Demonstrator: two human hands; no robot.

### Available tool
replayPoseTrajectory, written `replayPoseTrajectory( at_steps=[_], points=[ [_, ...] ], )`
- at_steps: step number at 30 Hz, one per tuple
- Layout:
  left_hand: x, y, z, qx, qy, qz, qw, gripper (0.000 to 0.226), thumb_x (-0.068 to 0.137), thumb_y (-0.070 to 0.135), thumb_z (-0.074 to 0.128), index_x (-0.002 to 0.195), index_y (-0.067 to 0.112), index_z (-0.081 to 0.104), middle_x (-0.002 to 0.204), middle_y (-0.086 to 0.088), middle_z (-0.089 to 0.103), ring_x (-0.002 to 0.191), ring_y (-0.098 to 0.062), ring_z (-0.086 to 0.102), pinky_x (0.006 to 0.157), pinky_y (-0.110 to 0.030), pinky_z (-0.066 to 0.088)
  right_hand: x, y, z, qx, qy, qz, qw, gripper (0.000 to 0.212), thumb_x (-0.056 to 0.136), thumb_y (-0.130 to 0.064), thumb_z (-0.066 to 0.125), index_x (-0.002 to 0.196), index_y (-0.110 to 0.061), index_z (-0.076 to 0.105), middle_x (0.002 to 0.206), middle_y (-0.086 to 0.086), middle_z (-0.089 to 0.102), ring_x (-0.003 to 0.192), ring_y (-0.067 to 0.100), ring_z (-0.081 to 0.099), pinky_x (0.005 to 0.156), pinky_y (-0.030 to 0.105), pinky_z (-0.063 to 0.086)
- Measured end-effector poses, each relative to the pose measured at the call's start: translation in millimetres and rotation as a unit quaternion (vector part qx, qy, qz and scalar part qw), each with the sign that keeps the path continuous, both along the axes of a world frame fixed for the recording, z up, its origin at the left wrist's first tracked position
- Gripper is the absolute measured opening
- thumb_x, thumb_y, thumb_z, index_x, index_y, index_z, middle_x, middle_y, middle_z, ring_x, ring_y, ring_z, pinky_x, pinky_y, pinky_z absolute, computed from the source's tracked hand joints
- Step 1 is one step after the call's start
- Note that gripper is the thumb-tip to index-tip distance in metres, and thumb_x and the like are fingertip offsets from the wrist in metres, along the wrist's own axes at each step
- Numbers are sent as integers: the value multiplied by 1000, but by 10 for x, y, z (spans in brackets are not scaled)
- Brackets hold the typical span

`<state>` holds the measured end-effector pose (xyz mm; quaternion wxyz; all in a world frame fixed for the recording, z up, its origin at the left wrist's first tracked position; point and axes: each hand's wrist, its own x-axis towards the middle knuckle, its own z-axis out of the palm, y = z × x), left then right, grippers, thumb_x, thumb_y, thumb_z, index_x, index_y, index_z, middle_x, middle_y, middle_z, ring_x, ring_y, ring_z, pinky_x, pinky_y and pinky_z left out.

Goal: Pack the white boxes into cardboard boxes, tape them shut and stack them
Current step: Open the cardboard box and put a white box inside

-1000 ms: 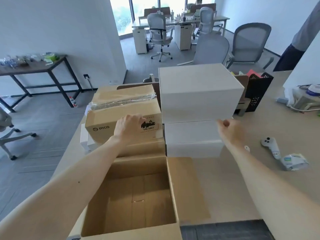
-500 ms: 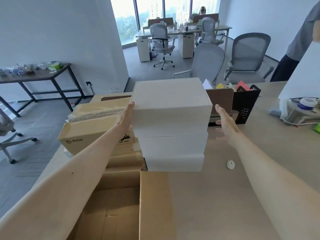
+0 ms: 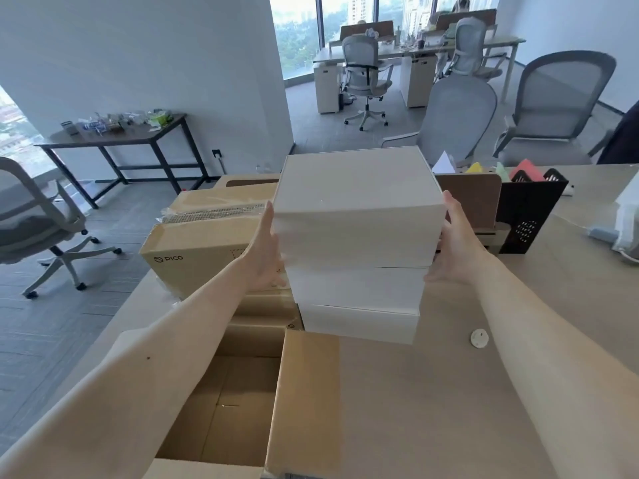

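Observation:
Three white boxes stand stacked on the table; the top white box (image 3: 358,205) is the largest. My left hand (image 3: 264,250) lies flat with straight fingers against its left side. On the opposite side, my right hand (image 3: 456,243) presses the box's right face, fingers straight. Below the stack, at the near left, sits an open cardboard box (image 3: 235,402) with nothing inside; its right flap (image 3: 304,399) lies out over the table.
A taped PICO cardboard box (image 3: 197,247) lies left of the stack. Behind the stack are a brown holder (image 3: 473,198) and a black mesh organizer (image 3: 529,209). A small white disc (image 3: 479,338) lies on the table (image 3: 432,409). Office chairs stand beyond.
Both hands have closed in on the top white box: the right hand, which hovered apart from it, now touches its right side. The view has shifted closer.

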<state>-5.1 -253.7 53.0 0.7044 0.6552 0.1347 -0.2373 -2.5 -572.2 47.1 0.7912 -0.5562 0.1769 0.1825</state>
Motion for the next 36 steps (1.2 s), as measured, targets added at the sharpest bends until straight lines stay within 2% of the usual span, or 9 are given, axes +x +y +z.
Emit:
replayPoseTrajectory(
  at_steps=[3, 10, 15, 17, 20, 23, 26, 31, 36],
  points=[
    [-59, -71, 46, 10, -9, 27, 1000, 74, 88, 80, 13, 130, 35, 54, 146, -4, 50, 121, -34, 51, 94, -56, 32, -62, -41, 66, -39, 5, 3, 999, 54, 62, -72, 58, 76, -21, 47, 74, 2, 34, 66, 23, 33, 72, 35, 32],
    [-185, -124, 95, 14, -26, 41, 999, 58, 90, 73, 20, 109, 37, 62, 137, -7, 56, 124, -37, 49, 112, -65, 24, -194, -20, 74, -94, -18, 3, 995, 48, 62, -63, 53, 91, -26, 61, 87, 6, 54, 80, 31, 55, 76, 48, 46],
    [-236, 97, -26, 3, -34, 19, 999, 76, 86, 84, 16, 141, 43, 49, 137, -1, 54, 124, -44, 52, 106, -67, 32, -371, -233, -36, -101, -28, 54, 993, 52, 72, -67, 47, 89, -19, 58, 73, 3, 56, 68, 28, 53, 66, 35, 46],
    [-225, 174, -78, 14, -23, 10, 1000, 84, 80, 91, 17, 150, 47, 33, 145, 0, 46, 129, -46, 47, 104, -71, 28, -405, -311, -42, -115, 0, 62, 991, 71, 70, -79, 46, 97, -16, 64, 81, 8, 65, 78, 33, 63, 72, 45, 50],
    [-217, 161, -64, -9, -6, -9, 1000, 83, 78, 92, 23, 141, 43, 44, 140, 2, 49, 125, -43, 47, 102, -70, 31, -420, -259, 9, -129, 37, 53, 990, 90, 61, -86, 53, 116, -15, 66, 108, 13, 67, 102, 40, 65, 84, 55, 46],
    [-230, 155, -5, -35, 8, -25, 999, 80, 79, 84, 34, 138, 34, 53, 141, -7, 55, 127, -44, 49, 107, -70, 31, -479, -173, 77, -100, 33, 39, 994, 72, 63, -77, 59, 95, -13, 66, 90, 10, 65, 83, 33, 66, 72, 46, 51],
    [-337, 218, 10, -22, -6, -55, 998, 85, 67, 76, 60, 138, 30, 53, 141, -11, 58, 128, -44, 52, 105, -69, 37, -545, -214, 59, -54, 24, 39, 998, 54, 65, -68, 62, 77, -16, 55, 65, 4, 50, 64, 27, 55, 84, 49, 50],
    [-566, 387, -58, -11, -23, -96, 995, 94, 49, 62, 79, 132, 26, 55, 131, -11, 65, 121, -42, 59, 105, -66, 38, -677, -230, 52, -15, -1, 120, 993, 63, 55, -59, 72, 102, -22, 52, 93, 9, 31, 97, 32, 27, 83, 56, 45],
    [-800, 616, -136, -18, -33, -92, 995, 87, 55, 59, 75, 133, 29, 53, 128, -7, 67, 118, -37, 63, 105, -67, 38, -839, -73, 28, -56, -26, 134, 989, 61, 60, -64, 70, 107, -26, 68, 109, 11, 44, 103, 34, 47, 86, 60, 46]
  ],
)
